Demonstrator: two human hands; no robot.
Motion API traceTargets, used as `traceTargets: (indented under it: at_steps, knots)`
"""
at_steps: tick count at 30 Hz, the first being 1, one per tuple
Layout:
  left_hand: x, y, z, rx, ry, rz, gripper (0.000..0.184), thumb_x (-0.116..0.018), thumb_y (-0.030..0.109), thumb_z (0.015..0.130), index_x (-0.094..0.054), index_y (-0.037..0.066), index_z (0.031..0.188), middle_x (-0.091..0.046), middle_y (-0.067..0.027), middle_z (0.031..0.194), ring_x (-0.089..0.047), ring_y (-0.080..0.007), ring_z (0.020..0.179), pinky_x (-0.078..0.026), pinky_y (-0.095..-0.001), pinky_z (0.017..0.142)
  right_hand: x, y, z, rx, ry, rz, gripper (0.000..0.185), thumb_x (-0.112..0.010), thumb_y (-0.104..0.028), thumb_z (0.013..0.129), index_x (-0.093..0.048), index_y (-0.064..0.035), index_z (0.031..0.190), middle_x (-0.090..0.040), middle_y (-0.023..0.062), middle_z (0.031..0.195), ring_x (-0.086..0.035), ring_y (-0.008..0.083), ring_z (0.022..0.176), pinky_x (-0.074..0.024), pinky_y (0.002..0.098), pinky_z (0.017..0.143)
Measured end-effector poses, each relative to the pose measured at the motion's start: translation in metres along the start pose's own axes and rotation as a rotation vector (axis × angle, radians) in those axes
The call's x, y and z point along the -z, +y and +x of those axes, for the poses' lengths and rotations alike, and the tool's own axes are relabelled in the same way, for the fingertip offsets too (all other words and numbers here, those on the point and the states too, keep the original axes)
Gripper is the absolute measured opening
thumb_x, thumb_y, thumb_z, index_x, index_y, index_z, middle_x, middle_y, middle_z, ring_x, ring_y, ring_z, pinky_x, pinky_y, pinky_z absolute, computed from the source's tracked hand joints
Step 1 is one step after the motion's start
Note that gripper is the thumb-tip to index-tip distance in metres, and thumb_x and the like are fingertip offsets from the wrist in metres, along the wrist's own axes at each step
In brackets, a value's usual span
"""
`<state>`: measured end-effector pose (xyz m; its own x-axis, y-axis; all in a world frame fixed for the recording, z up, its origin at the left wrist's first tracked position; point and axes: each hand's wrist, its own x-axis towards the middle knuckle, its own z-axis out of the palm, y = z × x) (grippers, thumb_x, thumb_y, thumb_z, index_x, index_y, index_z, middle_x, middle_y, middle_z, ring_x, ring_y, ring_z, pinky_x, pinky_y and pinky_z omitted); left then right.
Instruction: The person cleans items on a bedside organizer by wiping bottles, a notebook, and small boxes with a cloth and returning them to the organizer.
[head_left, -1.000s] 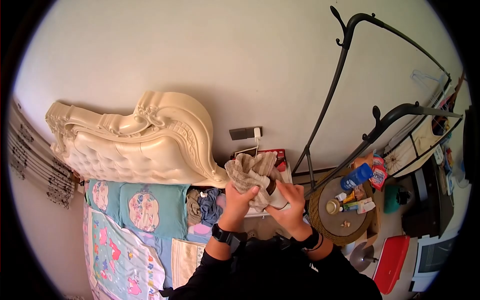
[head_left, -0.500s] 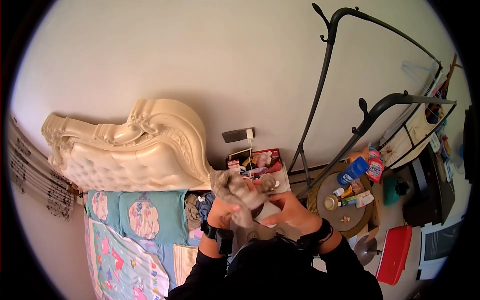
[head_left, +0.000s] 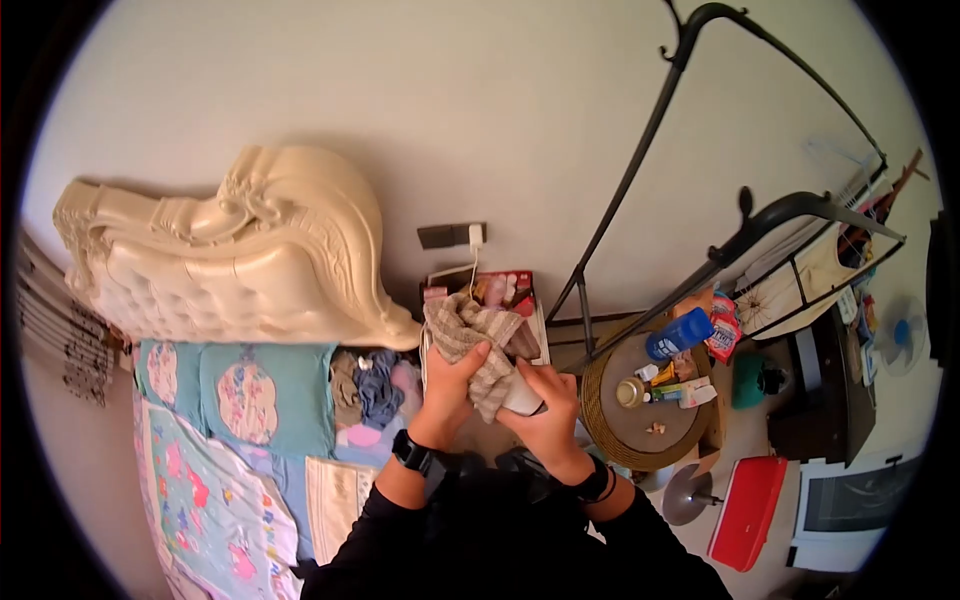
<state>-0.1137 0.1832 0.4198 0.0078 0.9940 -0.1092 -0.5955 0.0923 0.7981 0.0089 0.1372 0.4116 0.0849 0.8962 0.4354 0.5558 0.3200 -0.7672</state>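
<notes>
In front of my body, above the bedside cabinet, my left hand (head_left: 452,388) is closed on a beige-and-grey striped cloth (head_left: 470,335), its thumb pressed on top. The cloth hangs in loose folds and hides part of the cabinet top. My right hand (head_left: 545,405) grips a smooth white object (head_left: 522,396) with a dark edge, right beside the cloth. The cloth and fingers cover much of this object, and I cannot tell its kind.
Behind my hands, a red box (head_left: 515,285) of small items sits on the cabinet. Left is a bed with a cream headboard (head_left: 220,285) and teal pillows (head_left: 290,400). Right are a black clothes rack (head_left: 640,150), a round table (head_left: 625,435) with a blue canister (head_left: 680,334), and a red case (head_left: 747,513).
The view has shifted, so the room's contents sit further left in the picture. The cloth has been turned in my hands, and its stripes show more clearly. Both hands keep their hold.
</notes>
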Motion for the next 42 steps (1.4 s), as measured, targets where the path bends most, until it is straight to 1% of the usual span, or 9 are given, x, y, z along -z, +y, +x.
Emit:
traceTargets:
  at_steps: [2,5,9,14,18,21,32,38,42]
  knots:
    - [0.017,-0.004,-0.001,0.123,-0.094,-0.061,0.052,-0.061,0.007,0.07,-0.036,0.001,0.115,-0.048,-0.0086,0.105,-0.048,-0.0194,0.097,-0.04,-0.0301,0.083,0.002,0.006,-0.001,-0.12,-0.18,0.197,0.052,-0.073,-0.011,0.051,-0.056,0.0014,0.099,-0.058,0.0081,0.087,-0.053,0.0201,0.072,-0.0412,0.0278,0.066]
    - [0.037,-0.008,-0.013,0.135,-0.056,-0.07,0.069,-0.068,0.017,0.065,-0.03,0.002,0.12,-0.047,-0.0086,0.106,-0.047,-0.0206,0.098,-0.039,-0.0303,0.084,-0.003,0.019,-0.003,-0.749,-0.595,0.885,0.048,-0.069,-0.003,0.061,-0.05,0.0096,0.102,-0.056,0.0086,0.097,-0.055,0.0129,0.081,-0.0432,0.0248,0.073]
    - [0.077,-0.02,-0.023,0.22,-0.064,-0.122,0.082,-0.073,0.02,0.058,-0.025,0.002,0.123,-0.043,-0.0099,0.112,-0.046,-0.0216,0.101,-0.038,-0.0317,0.086,-0.042,0.068,-0.04,-1.142,-0.849,1.673,0.053,-0.06,-0.025,0.073,-0.042,0.0071,0.111,-0.055,0.0133,0.099,-0.057,0.0215,0.082,-0.0453,0.0317,0.074]
    - [0.125,-0.044,-0.024,0.299,0.041,0.016,0.061,-0.07,0.013,0.064,-0.037,0.0,0.114,-0.051,-0.0078,0.1,-0.051,-0.0165,0.088,-0.042,-0.0285,0.078,-0.086,0.074,-0.07,-1.263,-0.704,1.558,0.051,-0.062,-0.024,0.072,-0.044,0.0042,0.111,-0.054,0.0114,0.1,-0.056,0.0202,0.085,-0.0436,0.0291,0.076]
    - [0.159,-0.087,-0.019,0.332,0.233,0.18,0.038,-0.06,0.009,0.075,-0.043,-0.002,0.107,-0.054,-0.0059,0.092,-0.052,-0.0122,0.081,-0.044,-0.0251,0.07,-0.119,0.085,-0.088,-0.997,-0.479,0.958,0.052,-0.068,-0.014,0.066,-0.046,0.0008,0.111,-0.055,0.0101,0.098,-0.055,0.0215,0.081,-0.0417,0.0294,0.073]
    - [0.175,-0.112,-0.016,0.313,0.271,0.223,0.032,-0.057,0.01,0.078,-0.046,-0.004,0.104,-0.056,-0.007,0.09,-0.053,-0.0115,0.08,-0.044,-0.0243,0.069,-0.132,0.091,-0.092,-0.31,-0.353,-0.017,0.057,-0.067,-0.009,0.055,-0.05,-0.0048,0.109,-0.055,0.0104,0.094,-0.047,0.0264,0.075,-0.0349,0.0339,0.073]
    - [0.21,-0.129,0.0,0.259,0.37,0.559,0.024,-0.07,0.006,0.065,-0.057,-0.008,0.081,-0.061,-0.007,0.075,-0.054,-0.0083,0.064,-0.045,-0.0227,0.057,-0.17,0.124,-0.105,-0.599,-0.539,0.059,0.067,-0.068,-0.015,0.06,-0.038,-0.0037,0.118,-0.053,0.0117,0.101,-0.044,0.0313,0.089,-0.035,0.0381,0.08]
    - [0.23,-0.173,0.011,0.389,0.391,0.402,0.017,-0.063,0.003,0.071,-0.055,-0.004,0.084,-0.059,-0.0069,0.077,-0.056,-0.0123,0.063,-0.046,-0.0235,0.057,-0.173,0.178,-0.106,-0.749,-0.682,0.446,0.068,-0.072,-0.016,0.06,-0.036,-0.0034,0.117,-0.051,0.0129,0.105,-0.049,0.0226,0.098,-0.0363,0.0337,0.084]
    - [0.233,-0.183,0.02,0.423,0.612,0.187,0.013,-0.06,0.004,0.074,-0.055,-0.002,0.085,-0.058,-0.0059,0.078,-0.056,-0.013,0.065,-0.046,-0.0234,0.055,-0.174,0.238,-0.1,-0.801,-0.646,0.69,0.058,-0.073,-0.011,0.061,-0.04,-0.0044,0.108,-0.05,0.004,0.101,-0.048,0.0139,0.096,-0.0385,0.0303,0.083]
